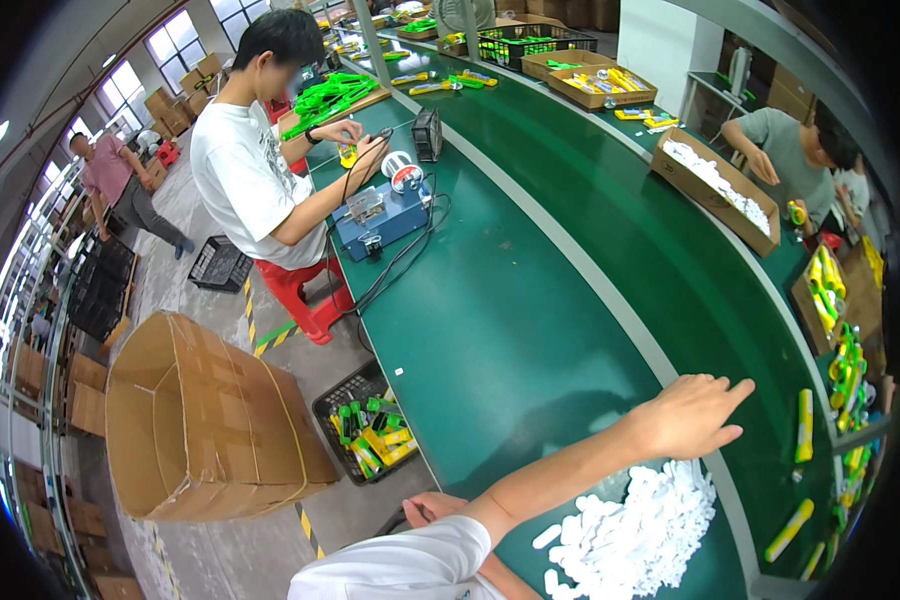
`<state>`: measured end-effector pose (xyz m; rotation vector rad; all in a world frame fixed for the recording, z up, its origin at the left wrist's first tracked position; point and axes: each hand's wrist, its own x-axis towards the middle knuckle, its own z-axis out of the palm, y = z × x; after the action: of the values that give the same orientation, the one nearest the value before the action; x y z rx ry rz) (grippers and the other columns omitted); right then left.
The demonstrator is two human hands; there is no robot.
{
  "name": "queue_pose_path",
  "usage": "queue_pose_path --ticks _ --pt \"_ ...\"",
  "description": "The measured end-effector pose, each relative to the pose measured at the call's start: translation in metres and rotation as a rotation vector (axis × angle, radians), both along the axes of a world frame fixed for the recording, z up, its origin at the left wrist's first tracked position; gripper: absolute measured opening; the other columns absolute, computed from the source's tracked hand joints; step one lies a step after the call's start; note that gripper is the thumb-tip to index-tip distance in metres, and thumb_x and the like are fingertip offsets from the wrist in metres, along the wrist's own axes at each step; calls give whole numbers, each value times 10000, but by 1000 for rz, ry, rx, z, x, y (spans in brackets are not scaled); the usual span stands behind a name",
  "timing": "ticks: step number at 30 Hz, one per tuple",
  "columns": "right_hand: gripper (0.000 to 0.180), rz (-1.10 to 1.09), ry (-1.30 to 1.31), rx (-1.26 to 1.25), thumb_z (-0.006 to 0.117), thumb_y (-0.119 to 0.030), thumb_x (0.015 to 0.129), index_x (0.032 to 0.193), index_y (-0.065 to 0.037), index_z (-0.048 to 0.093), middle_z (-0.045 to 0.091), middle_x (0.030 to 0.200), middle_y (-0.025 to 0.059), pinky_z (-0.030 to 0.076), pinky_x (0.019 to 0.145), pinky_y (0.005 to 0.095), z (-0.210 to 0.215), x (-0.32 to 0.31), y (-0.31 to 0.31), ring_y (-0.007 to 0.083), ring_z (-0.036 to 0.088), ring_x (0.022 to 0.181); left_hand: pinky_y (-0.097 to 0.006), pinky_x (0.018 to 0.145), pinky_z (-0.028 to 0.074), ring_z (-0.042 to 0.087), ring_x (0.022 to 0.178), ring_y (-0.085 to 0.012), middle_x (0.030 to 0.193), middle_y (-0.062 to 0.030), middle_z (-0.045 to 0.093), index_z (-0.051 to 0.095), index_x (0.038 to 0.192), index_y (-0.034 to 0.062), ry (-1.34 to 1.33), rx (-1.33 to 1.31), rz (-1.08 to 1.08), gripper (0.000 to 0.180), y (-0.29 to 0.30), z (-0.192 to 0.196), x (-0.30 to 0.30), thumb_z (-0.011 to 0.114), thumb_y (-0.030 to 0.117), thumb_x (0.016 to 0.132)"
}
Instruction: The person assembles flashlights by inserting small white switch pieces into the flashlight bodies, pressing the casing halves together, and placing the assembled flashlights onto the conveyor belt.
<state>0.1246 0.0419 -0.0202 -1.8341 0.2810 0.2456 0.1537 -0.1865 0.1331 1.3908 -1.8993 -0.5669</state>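
My left hand (692, 416) is stretched out to the right above the green conveyor belt (660, 240), thumb and forefinger apart, holding nothing. Nearest to its fingertips, a yellow stick-shaped piece (805, 425) with a pale end lies on the far side of the belt. Below my left forearm is a heap of small white oblong plastic pieces (635, 535) on the green tabletop (500, 300). My right hand (433, 507) is tucked beneath my left arm by the table's near edge. Most of its fingers are hidden, so I cannot see what it holds.
A co-worker (255, 160) sits at the left beside a blue soldering unit (382, 215) with trailing cables. A tall cardboard box (210, 420) and a black crate (355, 385) of yellow-green pieces stand left of the table. Across the belt are a carton (710, 185) of white parts and another worker (800, 160).
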Motion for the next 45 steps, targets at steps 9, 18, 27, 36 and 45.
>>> queue_pose_path --ticks 9,18,27,36,45 --pt "574 -396 -223 333 816 -286 793 1246 -49 555 589 901 64 507 792 345 -68 -8 25 231 580 857 -469 1001 490 628 1133 -411 1188 -255 669 541 1350 43 -44 221 327 574 -81 -33 120 609 376 888" --pt "311 -420 -335 29 749 -24 772 1045 -31 599 689 836 109 554 653 334 -9 -4 3 234 673 689 -520 1202 202 281 1452 -435 1529 -263 365 461 1446 52 -511 0 1253 629 -69 -194 276 496 456 965" --pt "122 -387 -343 22 668 -98 888 968 -7 673 686 815 125 561 641 342 -3 -6 0 243 680 672 -527 1199 217 310 1440 -434 1531 -260 376 493 1438 87 -449 66 1156 597 -70 -184 271 492 455 968" --pt "293 -371 -231 72 674 -77 869 1131 11 576 685 794 129 561 642 377 -3 -10 -1 284 691 678 -494 1195 241 350 1415 -428 1488 -260 437 534 1390 70 -464 19 1194 575 -72 -182 269 528 439 949" --pt "579 -541 -480 147 690 22 826 1316 0 383 687 797 114 550 583 328 3 -6 2 207 680 667 -506 1173 269 390 1381 -418 1454 -257 473 583 1338 71 -506 -52 1231 562 -72 -190 274 556 440 916"
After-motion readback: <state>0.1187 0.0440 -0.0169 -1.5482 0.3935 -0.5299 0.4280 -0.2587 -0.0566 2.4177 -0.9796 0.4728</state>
